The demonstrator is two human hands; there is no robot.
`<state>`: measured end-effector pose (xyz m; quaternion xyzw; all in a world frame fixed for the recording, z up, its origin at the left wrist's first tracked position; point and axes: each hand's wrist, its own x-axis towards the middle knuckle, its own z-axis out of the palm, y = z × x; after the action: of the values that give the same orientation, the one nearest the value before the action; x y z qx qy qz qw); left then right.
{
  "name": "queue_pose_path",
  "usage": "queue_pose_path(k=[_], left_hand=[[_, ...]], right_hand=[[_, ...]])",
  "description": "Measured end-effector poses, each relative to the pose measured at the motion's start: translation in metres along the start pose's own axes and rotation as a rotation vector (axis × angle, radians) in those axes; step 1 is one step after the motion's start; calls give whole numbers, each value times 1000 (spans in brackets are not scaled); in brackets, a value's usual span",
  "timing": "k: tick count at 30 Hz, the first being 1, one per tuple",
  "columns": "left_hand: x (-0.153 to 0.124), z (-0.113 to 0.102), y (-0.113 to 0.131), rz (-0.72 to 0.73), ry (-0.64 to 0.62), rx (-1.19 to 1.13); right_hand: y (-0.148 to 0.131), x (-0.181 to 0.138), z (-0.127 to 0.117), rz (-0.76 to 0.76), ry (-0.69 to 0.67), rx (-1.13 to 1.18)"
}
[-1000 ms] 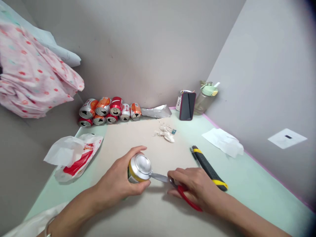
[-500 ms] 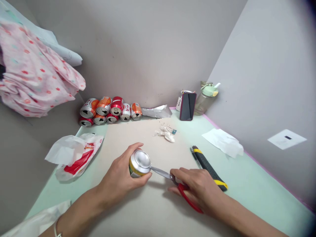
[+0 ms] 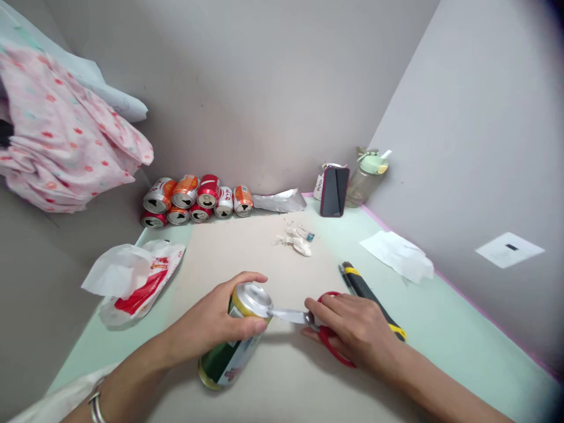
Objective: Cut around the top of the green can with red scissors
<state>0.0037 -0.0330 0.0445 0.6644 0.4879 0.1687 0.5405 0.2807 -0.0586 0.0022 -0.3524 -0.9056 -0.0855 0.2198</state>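
Observation:
A green and yellow drink can (image 3: 233, 355) is tilted over the table, its bare metal end turned up and to the right. My left hand (image 3: 218, 317) wraps round its upper part, thumb in front and fingers behind. In my right hand (image 3: 352, 326) are red-handled scissors (image 3: 288, 315), their blades pointing left. The blade tips meet the can's side just below its rim. Whether they have pierced the metal I cannot tell. A black and yellow utility knife (image 3: 370, 296) lies just beyond my right hand.
Several cans (image 3: 207, 191) are stacked against the back wall, beside a curved metal sheet (image 3: 282, 201). A phone (image 3: 335, 192) stands near a bottle (image 3: 368, 176). Crumpled tissue (image 3: 299, 242), white paper (image 3: 399, 255) and a plastic bag (image 3: 141, 288) lie around the table.
The can has tipped so that its long green side now shows, with its lower end toward me. My left hand turned with it. The scissors stay at the rim, a little lower.

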Motion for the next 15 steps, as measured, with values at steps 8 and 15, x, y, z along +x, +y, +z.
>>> queue_pose_path(k=[8,15], left_hand=[[3,11,-3,53,187,82],[6,16,-22,456,538,516]], right_hand=[[-3,-2,4,319,-291,545],[-9,5,-7,636,-522,1190]])
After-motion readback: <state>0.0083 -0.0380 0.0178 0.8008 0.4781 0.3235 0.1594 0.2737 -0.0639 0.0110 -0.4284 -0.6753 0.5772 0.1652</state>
